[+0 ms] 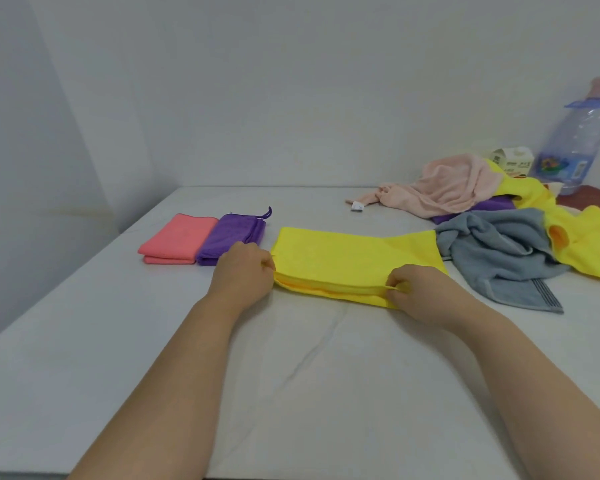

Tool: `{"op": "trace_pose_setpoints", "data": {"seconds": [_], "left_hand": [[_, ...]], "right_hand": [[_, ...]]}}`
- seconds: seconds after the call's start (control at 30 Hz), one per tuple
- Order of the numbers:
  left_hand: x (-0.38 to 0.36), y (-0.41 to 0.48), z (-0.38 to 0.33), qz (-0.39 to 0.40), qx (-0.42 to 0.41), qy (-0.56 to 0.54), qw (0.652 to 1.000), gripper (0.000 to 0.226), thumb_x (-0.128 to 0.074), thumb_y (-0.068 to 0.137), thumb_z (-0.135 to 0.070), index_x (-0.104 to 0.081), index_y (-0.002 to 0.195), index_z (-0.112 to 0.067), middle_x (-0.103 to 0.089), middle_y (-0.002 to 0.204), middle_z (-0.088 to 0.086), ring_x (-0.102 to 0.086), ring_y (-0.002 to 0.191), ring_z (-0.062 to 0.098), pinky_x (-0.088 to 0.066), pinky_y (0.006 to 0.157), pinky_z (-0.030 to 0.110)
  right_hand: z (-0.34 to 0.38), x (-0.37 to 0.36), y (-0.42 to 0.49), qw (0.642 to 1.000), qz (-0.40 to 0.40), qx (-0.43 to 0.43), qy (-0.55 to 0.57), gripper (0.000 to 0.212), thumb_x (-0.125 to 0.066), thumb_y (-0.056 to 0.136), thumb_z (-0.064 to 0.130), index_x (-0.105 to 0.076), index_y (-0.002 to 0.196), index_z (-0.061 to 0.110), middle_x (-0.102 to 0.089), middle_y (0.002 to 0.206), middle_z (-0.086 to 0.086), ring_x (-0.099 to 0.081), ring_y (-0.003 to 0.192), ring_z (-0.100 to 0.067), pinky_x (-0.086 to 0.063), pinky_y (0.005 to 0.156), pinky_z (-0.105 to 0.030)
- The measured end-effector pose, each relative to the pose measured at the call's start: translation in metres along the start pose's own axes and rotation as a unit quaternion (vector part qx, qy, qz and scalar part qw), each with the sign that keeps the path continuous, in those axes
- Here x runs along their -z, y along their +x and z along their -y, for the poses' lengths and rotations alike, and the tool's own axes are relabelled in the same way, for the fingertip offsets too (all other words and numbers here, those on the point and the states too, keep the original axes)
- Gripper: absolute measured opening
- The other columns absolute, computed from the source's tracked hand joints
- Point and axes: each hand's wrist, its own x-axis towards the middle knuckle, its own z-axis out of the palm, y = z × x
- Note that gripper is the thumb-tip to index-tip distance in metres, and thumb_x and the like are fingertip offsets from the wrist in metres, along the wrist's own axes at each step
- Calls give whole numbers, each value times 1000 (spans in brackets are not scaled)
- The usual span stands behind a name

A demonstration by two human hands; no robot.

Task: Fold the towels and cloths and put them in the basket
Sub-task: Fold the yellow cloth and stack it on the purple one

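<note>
Yellow cloth (pixel 343 254), pinched by left hand (pixel 243 275) and right hand (pixel 421 294), lies between purple cloth (pixel 232 237) and grey towel (pixel 492 251).

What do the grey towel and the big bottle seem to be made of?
The grey towel looks like cotton terry, matt and fluffy: it lies in thick soft folds, with a ribbed band along its hem. The bottle looks like clear bluish plastic with a glossy finish: it is see-through.
</note>
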Motion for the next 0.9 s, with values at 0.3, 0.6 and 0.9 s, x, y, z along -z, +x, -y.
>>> {"op": "trace_pose_setpoints", "data": {"seconds": [0.3,0.6,0.9], "left_hand": [[-8,4,-2,18,148,-140,979,12,-65,82,-21,-69,93,-19,-57,88,-1,-56,92,19,-38,74,26],[-9,5,0,22,172,-236,956,29,-54,81,-2,-72,96,-20,-64,69,8,-59,52,18,-48,62,27],[-9,3,-5,34,186,-261,947,42,-42,77,8,-71,86,-21,-59,61,4,-59,47,14,-48,60,29]], "right_hand": [[-34,24,-4,974,-119,-174,-84,9,-61,84,22,-55,84,15,-56,89,-6,-55,81,-26,-42,64,-32],[-33,40,-10,860,-6,-317,400,35,-31,101,23,-45,129,8,-63,69,-22,-55,41,-24,-47,42,-25],[-36,28,-1,875,13,-292,386,43,-33,100,44,-48,123,10,-56,55,-14,-45,37,-20,-36,39,-22]]}}
